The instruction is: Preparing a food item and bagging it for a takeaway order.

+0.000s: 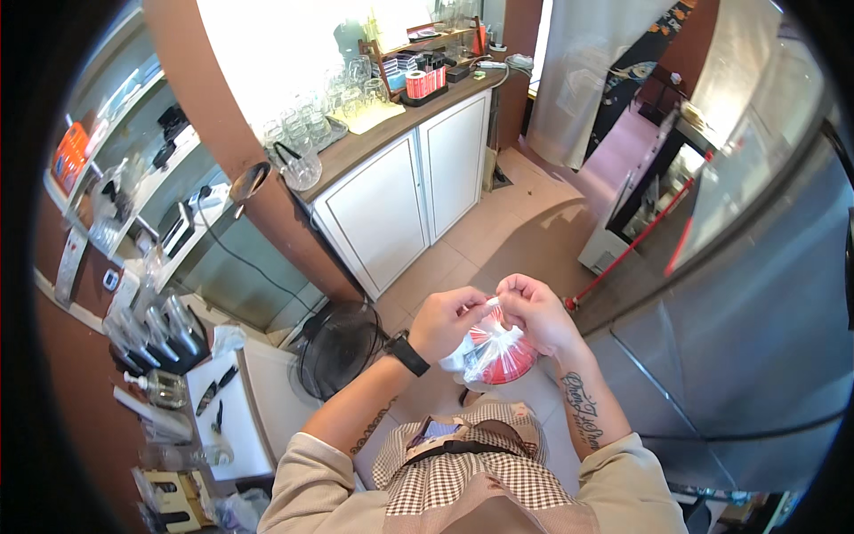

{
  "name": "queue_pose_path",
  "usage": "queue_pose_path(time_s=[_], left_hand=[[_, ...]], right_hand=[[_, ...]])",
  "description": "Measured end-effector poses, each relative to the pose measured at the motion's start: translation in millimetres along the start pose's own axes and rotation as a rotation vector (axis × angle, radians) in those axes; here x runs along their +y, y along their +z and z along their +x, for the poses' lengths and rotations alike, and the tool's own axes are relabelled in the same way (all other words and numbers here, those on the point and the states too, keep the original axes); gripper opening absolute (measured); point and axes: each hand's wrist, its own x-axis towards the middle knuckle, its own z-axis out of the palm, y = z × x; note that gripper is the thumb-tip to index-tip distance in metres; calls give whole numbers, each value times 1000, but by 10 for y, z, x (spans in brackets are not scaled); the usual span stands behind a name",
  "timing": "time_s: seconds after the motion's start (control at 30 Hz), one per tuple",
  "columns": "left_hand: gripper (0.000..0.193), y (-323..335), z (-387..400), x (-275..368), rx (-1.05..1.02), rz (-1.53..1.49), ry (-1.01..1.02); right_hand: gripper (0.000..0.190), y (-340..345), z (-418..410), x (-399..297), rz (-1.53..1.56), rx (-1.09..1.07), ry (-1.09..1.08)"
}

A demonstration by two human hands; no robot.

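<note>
In front of my body, a thin clear plastic bag [490, 340] hangs below my hands, its neck gathered and pulled up into folds. Something red and round [510, 368] shows through or beneath the film; I cannot tell exactly what it is. My left hand [446, 324], with a black watch [407, 354] on the wrist, pinches one side of the bag's neck. The fingertips of my right hand [539, 310] pinch the other side, close to my left fingers. Just how the white end between them is folded or tied cannot be made out.
A black wire-guarded bin or fan [337, 350] stands on the floor at left. A white side counter [233, 407] carries a pump bottle [163, 388] and dark tools. Glassware [300, 123] crowds the wooden-topped cabinet [377, 207] ahead. A steel refrigerator [740, 334] borders the right.
</note>
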Motion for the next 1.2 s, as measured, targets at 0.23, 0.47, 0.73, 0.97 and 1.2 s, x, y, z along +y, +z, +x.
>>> queue_pose_path(time_s=[0.23, 0.47, 0.73, 0.97, 1.2], left_hand=[[11, -751, 1870, -756, -231, -484, -311], [11, -1621, 3270, -1427, -84, -286, -163], [19, -3137, 4579, -1625, -201, 83, -68], [22, -4055, 5311, -2398, -202, -711, -408], [16, -4350, 5769, -2712, 126, 93, -252]], right_hand=[[15, -403, 1963, -759, -951, -146, -50], [16, -414, 4091, -1493, -603, -488, 106], [18, 212, 5984, -2034, -1007, -494, 56], [12, 503, 7272, -2150, -1183, -694, -530], [29, 523, 8425, -1889, -866, -661, -22]])
